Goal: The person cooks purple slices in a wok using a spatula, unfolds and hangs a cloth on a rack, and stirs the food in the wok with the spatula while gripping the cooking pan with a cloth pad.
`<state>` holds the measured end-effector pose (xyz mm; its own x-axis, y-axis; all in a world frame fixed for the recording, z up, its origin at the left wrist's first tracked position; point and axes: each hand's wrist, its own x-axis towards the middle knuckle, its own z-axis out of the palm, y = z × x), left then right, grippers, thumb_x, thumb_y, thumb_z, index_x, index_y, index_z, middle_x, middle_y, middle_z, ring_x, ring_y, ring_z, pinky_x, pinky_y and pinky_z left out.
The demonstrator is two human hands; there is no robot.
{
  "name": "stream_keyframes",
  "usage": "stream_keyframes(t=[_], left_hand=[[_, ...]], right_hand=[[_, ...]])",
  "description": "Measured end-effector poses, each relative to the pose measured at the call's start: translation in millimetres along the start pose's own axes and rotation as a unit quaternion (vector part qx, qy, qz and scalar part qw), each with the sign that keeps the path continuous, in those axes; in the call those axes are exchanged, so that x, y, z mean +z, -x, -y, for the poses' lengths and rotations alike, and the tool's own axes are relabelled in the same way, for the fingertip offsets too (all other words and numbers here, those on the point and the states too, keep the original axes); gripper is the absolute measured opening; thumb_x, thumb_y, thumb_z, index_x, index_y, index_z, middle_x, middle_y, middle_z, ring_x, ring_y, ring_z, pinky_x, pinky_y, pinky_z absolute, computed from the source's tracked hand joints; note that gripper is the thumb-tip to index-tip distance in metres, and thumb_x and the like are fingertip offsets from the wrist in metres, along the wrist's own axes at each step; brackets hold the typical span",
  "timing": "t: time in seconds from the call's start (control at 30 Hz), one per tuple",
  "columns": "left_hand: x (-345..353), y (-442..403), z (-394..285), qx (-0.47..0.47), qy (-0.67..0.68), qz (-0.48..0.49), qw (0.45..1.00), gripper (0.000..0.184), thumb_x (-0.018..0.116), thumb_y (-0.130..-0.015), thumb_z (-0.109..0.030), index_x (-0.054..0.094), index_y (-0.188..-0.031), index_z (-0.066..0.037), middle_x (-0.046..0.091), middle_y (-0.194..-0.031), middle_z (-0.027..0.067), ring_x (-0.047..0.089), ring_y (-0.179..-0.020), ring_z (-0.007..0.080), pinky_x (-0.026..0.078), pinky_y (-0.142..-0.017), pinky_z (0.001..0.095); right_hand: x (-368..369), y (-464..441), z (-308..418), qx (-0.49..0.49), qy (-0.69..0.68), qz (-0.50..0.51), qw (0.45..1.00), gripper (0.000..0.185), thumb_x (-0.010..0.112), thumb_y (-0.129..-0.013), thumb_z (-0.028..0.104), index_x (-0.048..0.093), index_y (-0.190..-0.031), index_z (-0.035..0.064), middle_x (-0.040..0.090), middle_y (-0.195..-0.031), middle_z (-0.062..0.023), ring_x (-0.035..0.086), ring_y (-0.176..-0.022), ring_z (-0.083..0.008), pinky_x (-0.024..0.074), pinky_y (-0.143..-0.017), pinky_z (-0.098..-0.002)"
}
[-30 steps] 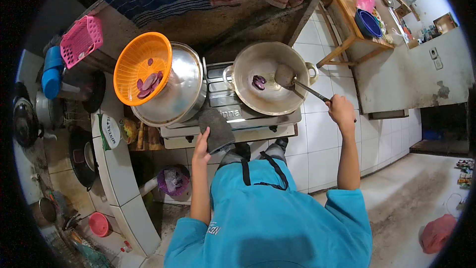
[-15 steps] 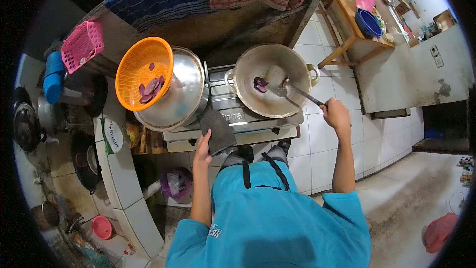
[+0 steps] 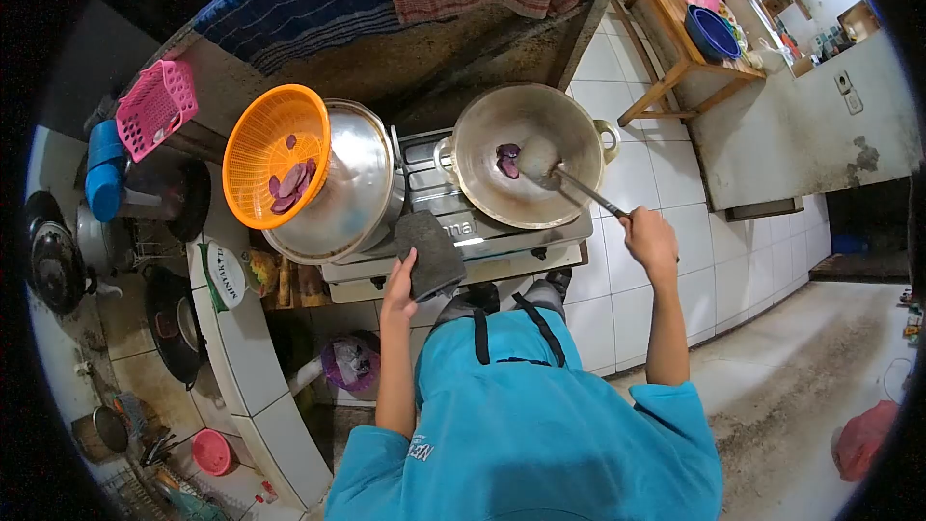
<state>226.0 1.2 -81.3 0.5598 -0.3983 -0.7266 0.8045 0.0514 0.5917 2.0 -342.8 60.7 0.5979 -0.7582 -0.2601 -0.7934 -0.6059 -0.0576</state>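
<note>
One round metal pot (image 3: 482, 130) holds glossy purple slices (image 3: 508, 166) and one dark-handled ladle (image 3: 586, 191) gripped by the right hand (image 3: 652, 241); one orange plastic basket (image 3: 256, 140) holds several more; the left hand (image 3: 399, 291) grasps one dark-grey pad (image 3: 430, 256).

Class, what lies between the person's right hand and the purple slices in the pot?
In the head view, a ladle spans that stretch, running from the right hand across the pot to just beside the purple slices.

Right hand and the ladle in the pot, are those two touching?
Touching: the head view shows the right hand wrapped around the handle of the ladle, with no gap between them.
</note>
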Motion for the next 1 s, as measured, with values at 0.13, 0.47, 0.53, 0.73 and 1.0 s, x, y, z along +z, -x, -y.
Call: stream_keyframes(t=[0.13,0.47,0.53,0.73,1.0], left_hand=[[0.9,0.2,-1.4,0.004,0.005,0.019,1.0,0.064,0.063,-0.09,-0.033,0.032,-0.14,-0.006,0.049,-0.133,0.0097,0.051,-0.119,0.0248,0.044,-0.097,0.0408],[20.2,9.3,-14.3,0.006,-0.023,0.029,0.999,0.074,0.065,-0.088,-0.036,0.025,-0.143,-0.006,0.045,-0.136,0.012,0.049,-0.12,0.0274,0.044,-0.097,0.0443],[26.3,11.0,-19.2,0.017,-0.021,0.021,0.999,0.069,0.064,-0.089,-0.035,0.03,-0.141,-0.006,0.047,-0.133,0.0109,0.05,-0.119,0.0272,0.044,-0.096,0.0437],[16.3,-1.3,-19.9,0.027,-0.016,0.031,0.999,0.061,0.064,-0.089,-0.033,0.037,-0.137,-0.007,0.051,-0.13,0.0087,0.051,-0.117,0.0262,0.044,-0.096,0.0426],[37.5,7.9,-25.0,0.009,-0.047,0.002,0.999,0.067,0.063,-0.089,-0.035,0.032,-0.141,-0.008,0.046,-0.137,0.0104,0.048,-0.122,0.0268,0.042,-0.099,0.0444]], right_hand=[[-20.9,1.5,-15.3,0.033,0.019,-0.022,0.999,0.03,0.059,-0.089,0.029,0.059,-0.083,-0.0002,0.063,-0.08,-0.0218,0.062,-0.077,-0.0407,0.0486,-0.068,-0.0497],[-5.6,-24.7,-9.6,0.038,-0.017,0.043,0.998,0.03,0.058,-0.089,0.029,0.06,-0.091,-0.0002,0.064,-0.092,-0.0223,0.062,-0.087,-0.041,0.0485,-0.074,-0.0505],[-2.4,-24.6,-6.4,0.034,-0.034,0.058,0.997,0.031,0.058,-0.089,0.03,0.06,-0.092,-0.0005,0.065,-0.093,-0.0224,0.062,-0.089,-0.0411,0.0487,-0.074,-0.0503],[-8.7,-4.3,-8.0,0.034,-0.042,0.028,0.998,0.03,0.06,-0.088,0.029,0.065,-0.083,-0.001,0.064,-0.082,-0.0228,0.062,-0.078,-0.041,0.0489,-0.069,-0.0494],[4.8,1.2,-7.0,0.018,-0.041,0.02,0.999,0.029,0.059,-0.089,0.028,0.061,-0.083,-0.0011,0.064,-0.082,-0.023,0.063,-0.079,-0.0415,0.049,-0.07,-0.0499]])
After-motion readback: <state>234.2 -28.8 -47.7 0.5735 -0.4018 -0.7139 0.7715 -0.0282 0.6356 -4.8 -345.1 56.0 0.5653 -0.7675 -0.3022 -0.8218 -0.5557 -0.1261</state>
